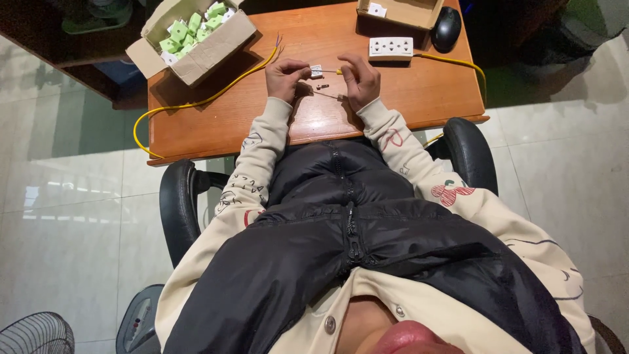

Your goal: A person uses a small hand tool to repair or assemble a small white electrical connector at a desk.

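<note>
Both hands work at the far middle of the wooden worktop (216, 131). The left hand (285, 77) is curled, its fingertips pinched on a thin wire end that leads to a small white part (316, 69) lying just beside it. The right hand (359, 80) is also curled, fingers closed on a slim dark tool (325, 94) whose tip points toward the left hand; what kind of tool it is cannot be made out. A tiny dark piece (322, 86) lies between the hands, just below the white part.

Beyond the white part sits a white socket strip (391, 47), with a yellow cable (196, 102) running off past it toward the worktop's right edge and another stretch looping away past the left hand. Far to the left of the white part stands an open cardboard box (196, 58) of green and white pieces; beyond the socket strip, a second box (406, 13) is cut off by the frame, a black mouse (445, 29) beside it. The person's dark jacket (367, 229) hides the near edge of the worktop.
</note>
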